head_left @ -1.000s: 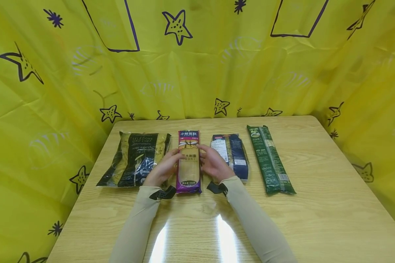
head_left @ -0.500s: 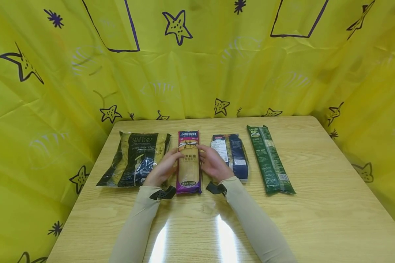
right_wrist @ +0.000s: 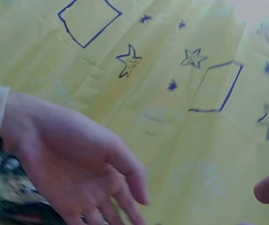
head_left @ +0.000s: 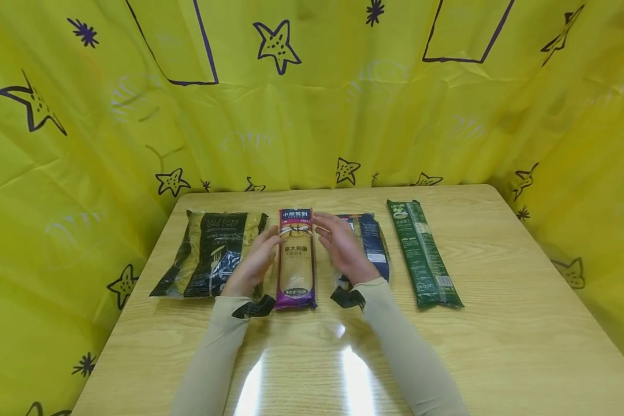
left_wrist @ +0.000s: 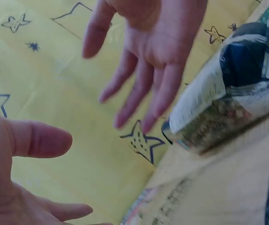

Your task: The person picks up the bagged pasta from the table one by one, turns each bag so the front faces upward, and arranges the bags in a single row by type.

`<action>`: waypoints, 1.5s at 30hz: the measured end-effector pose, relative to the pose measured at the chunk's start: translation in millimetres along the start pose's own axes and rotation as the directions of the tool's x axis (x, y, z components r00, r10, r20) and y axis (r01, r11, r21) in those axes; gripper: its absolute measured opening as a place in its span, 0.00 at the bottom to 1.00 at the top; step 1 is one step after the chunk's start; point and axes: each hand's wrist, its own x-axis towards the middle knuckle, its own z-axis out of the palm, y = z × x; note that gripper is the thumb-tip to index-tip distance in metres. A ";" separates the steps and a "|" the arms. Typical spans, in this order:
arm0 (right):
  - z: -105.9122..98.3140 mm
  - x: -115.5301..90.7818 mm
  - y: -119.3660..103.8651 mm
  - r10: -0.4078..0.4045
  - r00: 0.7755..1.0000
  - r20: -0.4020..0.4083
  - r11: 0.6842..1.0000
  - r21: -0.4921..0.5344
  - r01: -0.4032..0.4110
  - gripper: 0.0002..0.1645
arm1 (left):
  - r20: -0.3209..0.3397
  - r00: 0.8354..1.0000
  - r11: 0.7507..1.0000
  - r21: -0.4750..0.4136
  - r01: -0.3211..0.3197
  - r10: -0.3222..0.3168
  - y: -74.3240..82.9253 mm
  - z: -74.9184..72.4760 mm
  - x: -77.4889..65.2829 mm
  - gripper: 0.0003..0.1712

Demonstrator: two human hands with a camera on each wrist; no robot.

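Observation:
A long purple-ended pasta packet [head_left: 296,268] lies upright in line with the view, mid-table. To its left is my left hand [head_left: 253,267], fingers loosely extended, its fingertips close to the packet's edge. My right hand [head_left: 347,249] is raised on the other side, fingers spread, partly covering a dark blue pasta bag [head_left: 376,245]. In the left wrist view, the open right palm [left_wrist: 160,44] faces across the packet [left_wrist: 181,199], and the left thumb [left_wrist: 43,139] stretches out. The right wrist view shows the left hand [right_wrist: 78,154] holding nothing.
A large black-and-yellow pasta bag [head_left: 213,254] lies left of the left hand. A narrow green spaghetti packet [head_left: 424,254] lies slightly slanted at the right. The wooden table [head_left: 509,323] meets a yellow star-patterned curtain [head_left: 291,133] behind and at both sides.
Both hands have let go of the pasta packet and come up off it, moving apart to either side. The packet stays in place; the head view has shifted slightly.

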 end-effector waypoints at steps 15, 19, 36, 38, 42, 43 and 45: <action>-61.0 -27.3 -55.2 -0.221 0.963 -0.156 0.919 -0.363 0.152 0.31 | 0.005 0.989 0.989 -0.008 -0.147 0.147 29.9 34.4 5.4 0.37; -70.7 -26.4 -54.9 -0.223 0.955 -0.197 0.896 -0.426 0.122 0.32 | -0.004 0.985 0.985 0.004 -0.172 0.172 28.4 45.1 10.6 0.36; -119.4 -7.4 -32.8 -0.034 0.957 -0.289 0.901 -0.423 -0.096 0.40 | 0.055 0.997 0.998 -0.050 -0.042 0.045 0.7 76.0 21.0 0.38; -123.1 -3.9 -28.9 0.000 0.957 -0.289 0.902 -0.413 -0.125 0.40 | 0.062 0.997 0.998 -0.048 -0.037 0.040 -1.2 77.9 21.1 0.38; -129.6 2.0 -22.5 0.074 0.950 -0.304 0.891 -0.407 -0.199 0.41 | 0.077 0.997 0.999 -0.022 -0.031 0.032 -4.5 81.3 21.6 0.38; -131.1 3.1 -21.3 0.092 0.948 -0.305 0.888 -0.406 -0.217 0.41 | 0.084 0.996 0.999 -0.020 -0.026 0.028 -5.3 82.3 21.5 0.38; -133.4 4.6 -19.3 0.122 0.946 -0.299 0.881 -0.407 -0.242 0.41 | 0.108 0.994 1.000 -0.025 -0.016 0.019 -7.3 84.6 21.9 0.39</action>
